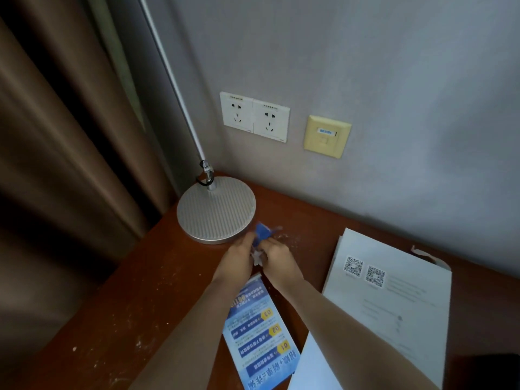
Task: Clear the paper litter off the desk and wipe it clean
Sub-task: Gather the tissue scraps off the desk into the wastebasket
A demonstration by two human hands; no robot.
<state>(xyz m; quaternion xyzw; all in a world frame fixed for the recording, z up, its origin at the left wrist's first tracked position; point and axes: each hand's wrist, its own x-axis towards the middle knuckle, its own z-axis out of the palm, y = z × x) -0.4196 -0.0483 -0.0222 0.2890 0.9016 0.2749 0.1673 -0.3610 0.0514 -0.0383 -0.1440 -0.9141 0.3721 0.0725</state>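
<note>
A: Hands first, where are they?

B: Both are together near the back left corner of the tabletop (118, 319), just in front of the lamp base (216, 210). The left hand (239, 258) and the right hand (277, 258) have their fingers curled, pinching the same bunch of paper scraps (260, 242) between them. The bunch is blue at the top and white lower down, and it is blurred, so I cannot tell how many pieces there are.

A: Is the bunch touching the lamp base?

B: It is just beside the base's front rim; I cannot tell whether they touch.

A: Other paper?

B: A blue leaflet (260, 336) lies flat toward the front edge, partly under the forearms. A white sheet with two square codes (394, 299) lies toward the right side, with a torn bit of paper (422, 253) at its far corner near the wall. Another plain white sheet (312, 367) overlaps at the front edge.

A: The surface itself?

B: Reddish-brown wood, speckled with pale crumbs and smears, thickest around the hands and toward the front left.

A: Behind it?

B: A grey wall with two white sockets (254, 116), a yellow wall plate (327, 136), and a brown curtain (56, 136) off the left edge.
</note>
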